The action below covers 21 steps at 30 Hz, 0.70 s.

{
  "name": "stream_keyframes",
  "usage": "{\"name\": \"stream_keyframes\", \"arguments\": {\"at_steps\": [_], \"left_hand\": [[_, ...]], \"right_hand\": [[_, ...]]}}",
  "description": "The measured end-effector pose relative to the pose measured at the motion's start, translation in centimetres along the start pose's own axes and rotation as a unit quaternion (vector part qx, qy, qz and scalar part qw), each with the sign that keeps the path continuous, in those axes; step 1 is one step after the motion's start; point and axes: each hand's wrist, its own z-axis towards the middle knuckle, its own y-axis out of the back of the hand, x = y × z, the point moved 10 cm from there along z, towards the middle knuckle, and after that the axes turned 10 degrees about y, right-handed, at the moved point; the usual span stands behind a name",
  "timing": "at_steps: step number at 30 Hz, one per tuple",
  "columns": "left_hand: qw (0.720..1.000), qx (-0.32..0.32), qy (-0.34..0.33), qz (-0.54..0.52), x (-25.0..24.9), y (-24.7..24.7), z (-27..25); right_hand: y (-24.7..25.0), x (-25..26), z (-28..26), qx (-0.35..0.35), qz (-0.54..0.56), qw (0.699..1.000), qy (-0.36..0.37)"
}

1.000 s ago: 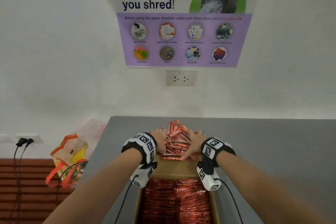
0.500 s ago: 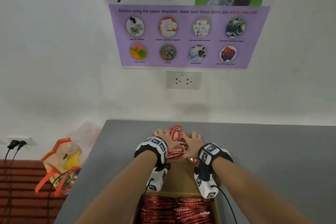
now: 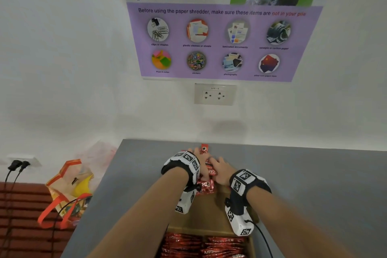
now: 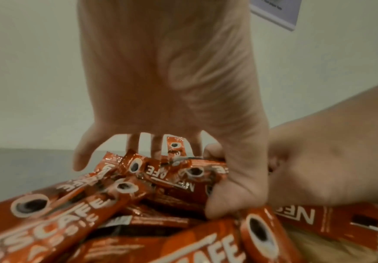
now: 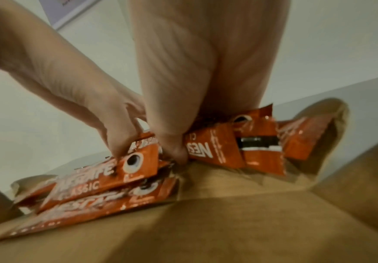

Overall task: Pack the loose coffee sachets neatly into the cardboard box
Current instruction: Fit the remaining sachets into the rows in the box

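A heap of red coffee sachets [image 3: 206, 185] lies on the grey table [image 3: 314, 184] and over the far flap of the open cardboard box [image 3: 204, 211]. Both hands close in on it from either side. My left hand [image 3: 195, 154] reaches over the heap, its thumb [image 4: 224, 201] curled round a bundle of sachets [image 4: 161, 176]. My right hand [image 3: 218, 166] grips the other side, thumb [image 5: 174, 151] dug in among the sachets [image 5: 215, 151]; its fingers are hidden behind them. Inside the box near me lie rows of packed sachets [image 3: 205, 245].
The white wall stands just past the table's far edge, with a socket [image 3: 214, 94] and a purple shredder poster [image 3: 219, 42]. Left of the table, on the floor, is a clear bag with orange handles [image 3: 69, 190], and two plugs [image 3: 16, 165] sit in a wall outlet.
Both hands have drawn together, squeezing the spread heap into a narrow bundle between them. The head view has moved closer to the wall.
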Motion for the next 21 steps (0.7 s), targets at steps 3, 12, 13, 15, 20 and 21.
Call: {"name": "stream_keyframes", "arguments": {"at_steps": [3, 12, 13, 15, 20, 21], "left_hand": [[1.0, -0.016, -0.002, 0.016, -0.1, -0.2, 0.4], [0.995, -0.072, -0.035, -0.052, 0.0, 0.8, 0.3], [0.994, -0.076, -0.045, -0.069, 0.1, 1.0, 0.0], [0.991, -0.082, -0.053, -0.095, 0.3, 1.2, -0.7], [0.973, -0.109, -0.079, -0.187, 1.0, 2.8, -3.8], [0.968, -0.11, -0.086, -0.208, 1.3, 3.2, -4.5]], "right_hand": [[0.2, 0.3, 0.0, 0.001, -0.009, 1.0, 0.01], [2.2, 1.6, -0.9, 0.003, 0.007, 0.999, 0.032], [2.4, 1.7, -1.2, 0.0, 0.014, 0.999, 0.036], [2.6, 2.0, -1.9, -0.007, 0.034, 0.998, 0.045], [3.9, 3.8, -4.3, -0.038, 0.073, 0.994, 0.076], [4.3, 4.3, -4.9, -0.045, 0.069, 0.993, 0.081]]}}
